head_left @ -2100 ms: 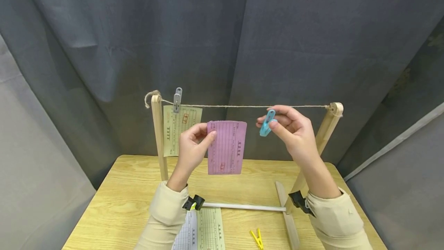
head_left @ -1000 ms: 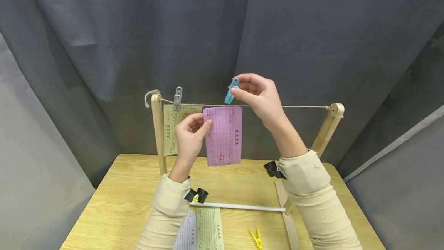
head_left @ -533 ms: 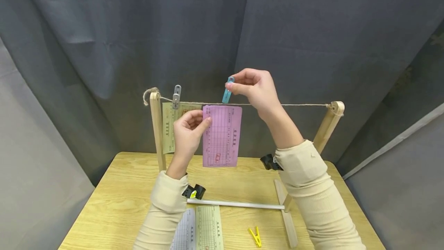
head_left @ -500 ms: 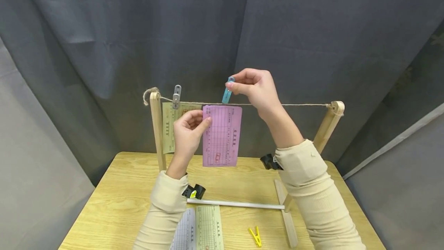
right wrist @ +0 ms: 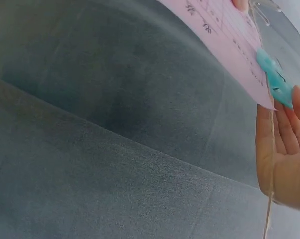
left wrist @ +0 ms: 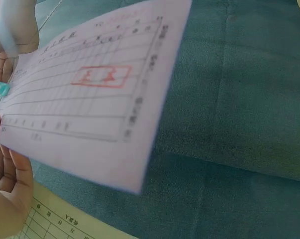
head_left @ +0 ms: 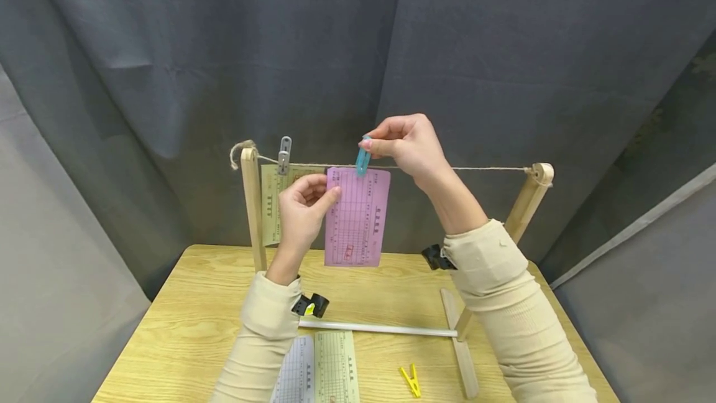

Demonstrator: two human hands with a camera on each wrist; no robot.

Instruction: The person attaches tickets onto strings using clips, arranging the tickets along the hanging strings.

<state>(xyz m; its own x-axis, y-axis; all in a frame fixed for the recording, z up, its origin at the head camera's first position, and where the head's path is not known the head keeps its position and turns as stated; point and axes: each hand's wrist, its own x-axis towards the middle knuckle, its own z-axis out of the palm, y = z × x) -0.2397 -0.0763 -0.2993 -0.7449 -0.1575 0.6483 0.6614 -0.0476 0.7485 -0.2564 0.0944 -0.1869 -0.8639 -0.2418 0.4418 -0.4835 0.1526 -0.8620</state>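
Note:
My left hand pinches the left edge of a pink printed slip, whose top edge lies along the twine line. With thumb and fingers my right hand grips a blue clothespin from above. The clothespin's lower end overlaps the slip's top edge at the line. In the right wrist view the blue clothespin straddles twine and paper. Left of these, a grey clothespin holds a yellow-green slip on the line, partly hidden by my left hand.
Two wooden posts carry the twine, joined low down by a white rod. On the table lie a white slip, a green slip and a yellow clothespin. Grey curtain hangs behind.
The pink slip has risen to the twine. My right hand has brought the blue clothespin leftward over the line, then down onto the slip's top edge.

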